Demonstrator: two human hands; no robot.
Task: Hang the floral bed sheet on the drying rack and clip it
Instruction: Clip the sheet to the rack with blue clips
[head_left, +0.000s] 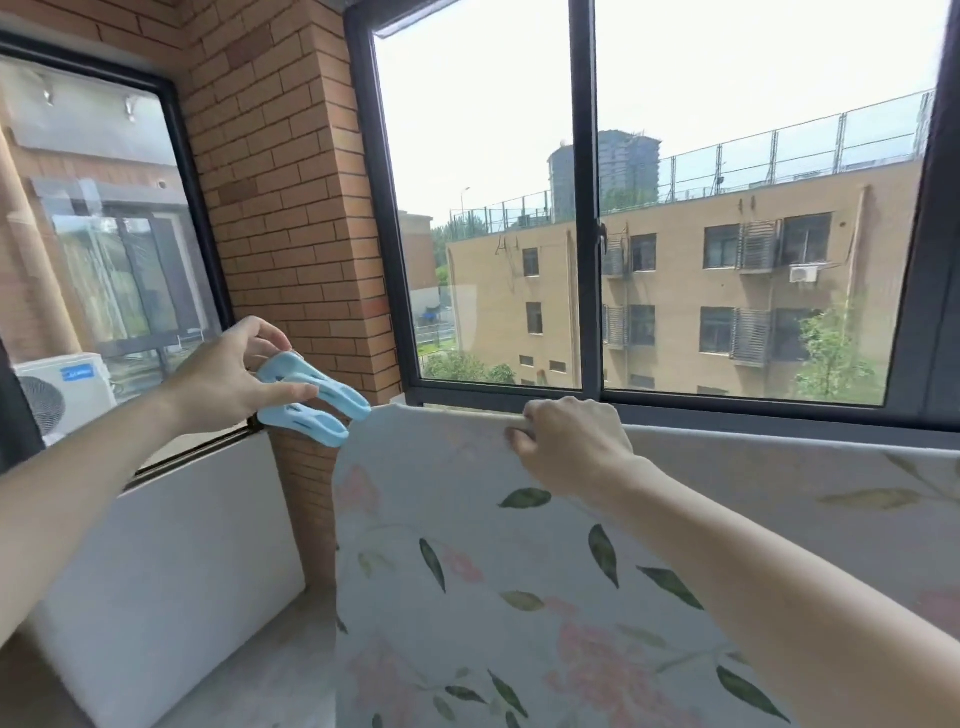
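While our right hand (569, 447) grips the sheet's (467, 545) draped top edge, our left hand (234, 374) pinches a blue clip (311, 397), its jaws spread just beside the sheet's left corner.

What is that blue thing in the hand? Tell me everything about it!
It is a big light-blue clip, plastic by its look, with two long arms that have slots cut in them. The left hand pinches its back end, so its mouth gapes open. It points right, with its upper tip right at the top corner of the floral bed sheet. It has not yet closed on the sheet.
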